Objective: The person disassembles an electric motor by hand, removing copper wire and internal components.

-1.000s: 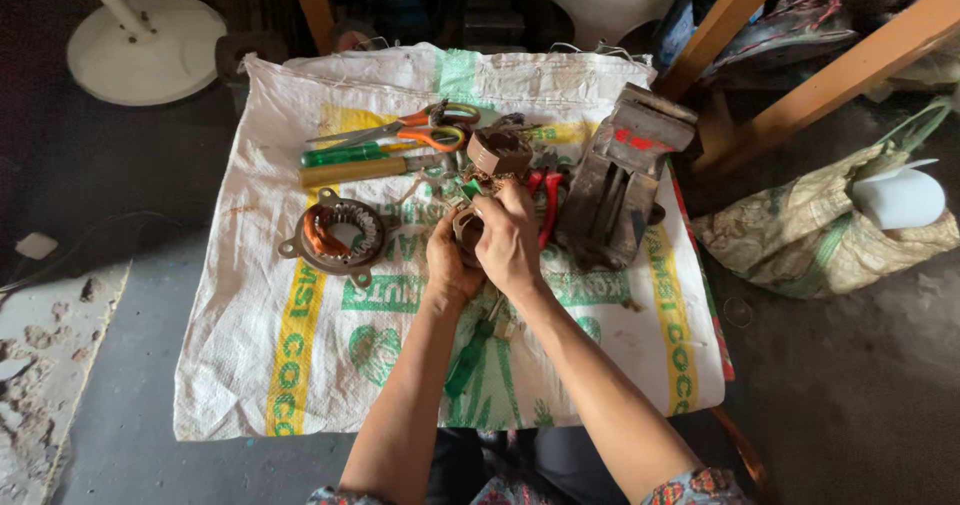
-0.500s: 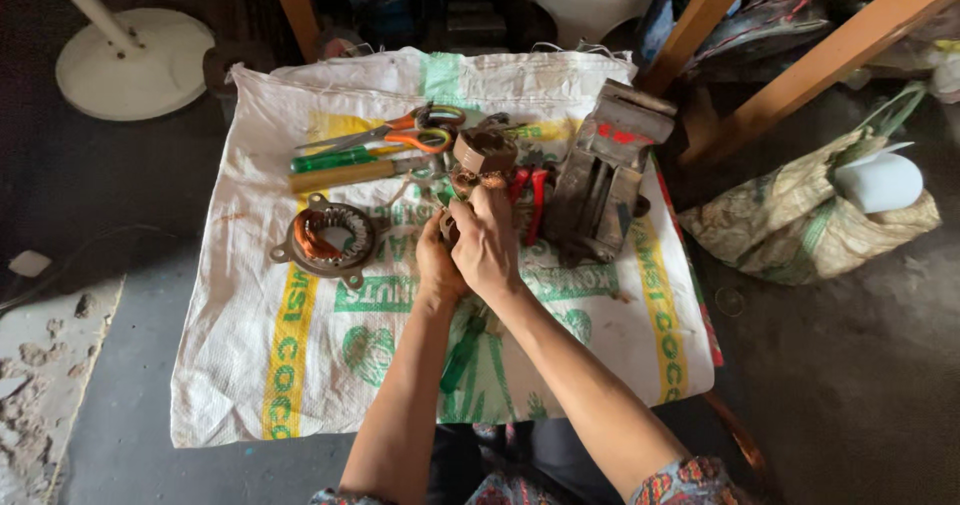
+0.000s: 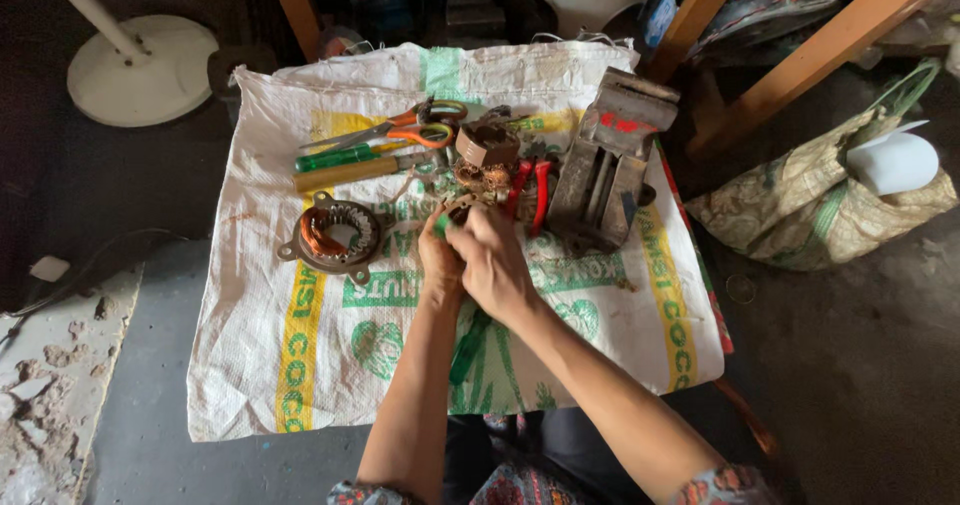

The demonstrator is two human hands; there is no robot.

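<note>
Both hands, left and right, closed on a small metal part above the sack, near pliers; may slip from a loose grip.

Both hands, the left hand and the right hand, now sit slightly lower on the woven sack, a little further from the small metal part they finger.
</note>
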